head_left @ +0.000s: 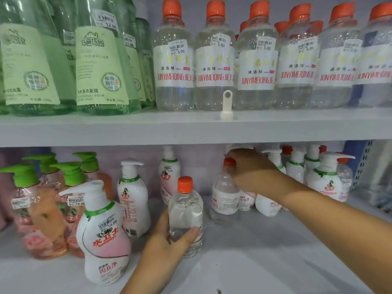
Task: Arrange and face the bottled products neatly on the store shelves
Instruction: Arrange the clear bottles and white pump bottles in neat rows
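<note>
Lower shelf (pixel 265 262): left hand (pixel 167 240) wrapped around a clear bottle (pixel 185 217) with an orange cap, standing upright near the front, label turned away. Farther right, right hand (pixel 252 168) grasping the top of a second clear bottle (pixel 224 194), cap half covered by fingers. Behind that arm, white pump bottles (pixel 326 179) partly blocked. Upper shelf (pixel 191 128): orange-capped row (pixel 214 60), green bottles (pixel 99 68) cut off at top.

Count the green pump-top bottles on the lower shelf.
4, all at the lower shelf's left end: front left, front right, back left, back right. More may be hidden behind.
</note>
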`<state>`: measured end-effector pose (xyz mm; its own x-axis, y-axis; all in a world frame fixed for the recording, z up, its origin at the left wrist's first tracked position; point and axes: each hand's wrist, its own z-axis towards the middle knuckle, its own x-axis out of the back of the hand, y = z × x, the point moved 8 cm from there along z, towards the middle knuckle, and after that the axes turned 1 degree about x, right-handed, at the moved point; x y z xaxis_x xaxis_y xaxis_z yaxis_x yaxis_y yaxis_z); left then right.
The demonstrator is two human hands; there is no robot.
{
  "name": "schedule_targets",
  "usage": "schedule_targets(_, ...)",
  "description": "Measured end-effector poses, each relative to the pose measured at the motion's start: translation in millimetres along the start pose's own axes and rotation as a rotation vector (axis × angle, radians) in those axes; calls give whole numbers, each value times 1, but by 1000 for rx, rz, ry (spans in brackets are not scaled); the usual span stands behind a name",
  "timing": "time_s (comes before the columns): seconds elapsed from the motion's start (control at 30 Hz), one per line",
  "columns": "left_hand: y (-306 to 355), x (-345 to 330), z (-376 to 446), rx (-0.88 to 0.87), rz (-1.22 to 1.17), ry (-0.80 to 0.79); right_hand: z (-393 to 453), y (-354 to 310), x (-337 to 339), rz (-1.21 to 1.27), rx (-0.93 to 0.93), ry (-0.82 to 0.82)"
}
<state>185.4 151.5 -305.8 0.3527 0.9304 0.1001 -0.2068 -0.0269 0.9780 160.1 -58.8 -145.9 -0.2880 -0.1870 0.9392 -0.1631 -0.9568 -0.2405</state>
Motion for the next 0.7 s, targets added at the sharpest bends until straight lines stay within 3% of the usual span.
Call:
schedule_targets(0.17,3,-1,-4,-7,63,-9,-51,30,2,97,-18,54)
schedule_targets(0.27,8,-5,-8,-22,122,-40,-76,58,-20,502,-112,100)
schedule_targets(0.37,10,-7,-13,-37,159,-24,-97,60,-69,779,-154,-6)
schedule_targets(0.57,23,-10,-25,-32,301,62,-113,65,-105,888,-200,12)
schedule_targets(0.7,42,-12,-47,-7,213,147,-133,58,-86,928,-140,-52)
